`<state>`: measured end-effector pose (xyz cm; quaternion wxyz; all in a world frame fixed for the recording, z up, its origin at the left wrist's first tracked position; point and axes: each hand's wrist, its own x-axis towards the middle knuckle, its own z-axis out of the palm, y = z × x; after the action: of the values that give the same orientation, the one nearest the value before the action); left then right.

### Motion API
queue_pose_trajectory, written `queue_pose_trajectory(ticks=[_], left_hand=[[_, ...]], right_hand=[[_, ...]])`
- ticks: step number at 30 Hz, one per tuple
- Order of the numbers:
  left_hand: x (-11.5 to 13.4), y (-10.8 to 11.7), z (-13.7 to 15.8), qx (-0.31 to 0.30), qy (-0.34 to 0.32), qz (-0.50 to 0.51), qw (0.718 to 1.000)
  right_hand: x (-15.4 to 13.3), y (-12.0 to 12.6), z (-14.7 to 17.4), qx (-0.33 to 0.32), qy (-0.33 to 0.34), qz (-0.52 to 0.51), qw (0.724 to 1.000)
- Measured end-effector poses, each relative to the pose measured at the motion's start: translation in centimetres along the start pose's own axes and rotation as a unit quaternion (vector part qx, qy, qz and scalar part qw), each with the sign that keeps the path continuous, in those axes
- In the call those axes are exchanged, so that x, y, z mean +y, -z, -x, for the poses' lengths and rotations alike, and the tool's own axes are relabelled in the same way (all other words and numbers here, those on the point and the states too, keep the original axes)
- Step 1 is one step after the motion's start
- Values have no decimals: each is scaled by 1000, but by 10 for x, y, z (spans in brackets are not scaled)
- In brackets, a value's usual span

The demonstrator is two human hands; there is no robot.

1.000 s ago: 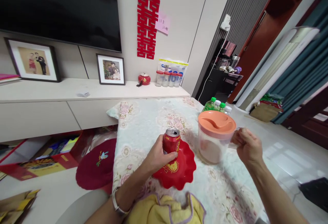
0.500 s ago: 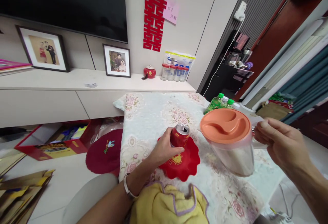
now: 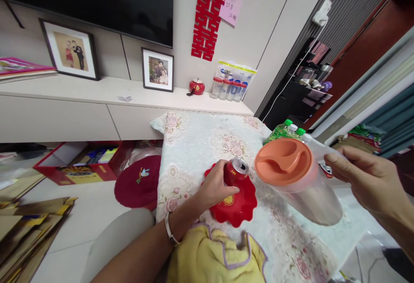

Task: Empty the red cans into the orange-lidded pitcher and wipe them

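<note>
My left hand (image 3: 214,189) wraps round a red drink can (image 3: 235,177), its open top facing up, at the red scalloped dish (image 3: 248,200). Whether the can rests on the dish I cannot tell. In my right hand (image 3: 371,181) is the handle of a clear plastic pitcher (image 3: 312,199) with an orange lid (image 3: 286,164). The pitcher leans left, its lid end close to the can but apart from it. No stream of liquid shows between them. A yellow towel (image 3: 215,257) with purple edging lies in front of the dish.
A flowered tablecloth (image 3: 197,145) covers the table. Bottles with green and white caps (image 3: 287,130) stand behind the pitcher. Another can (image 3: 325,170) shows past its handle. A maroon stool (image 3: 139,183) is at the table's left side, near an open red box (image 3: 80,173).
The pitcher has tipped further left, its base swinging out to the right. My left hand still grips the can at the dish. The whole view has shifted slightly.
</note>
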<state>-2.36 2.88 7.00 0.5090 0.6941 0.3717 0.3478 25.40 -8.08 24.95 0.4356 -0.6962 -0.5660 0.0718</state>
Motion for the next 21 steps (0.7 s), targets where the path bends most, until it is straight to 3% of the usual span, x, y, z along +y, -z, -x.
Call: queue_pose_trajectory(ticks=[9,21], left_hand=[[-2,-4,-1,11,-6,-32,999],[-5,-8,-2,11,-5,-44,999]], right_hand=[[-26,-7,-9,-8,47,43,998],[-24,-8,-14,-11,106,115,988]])
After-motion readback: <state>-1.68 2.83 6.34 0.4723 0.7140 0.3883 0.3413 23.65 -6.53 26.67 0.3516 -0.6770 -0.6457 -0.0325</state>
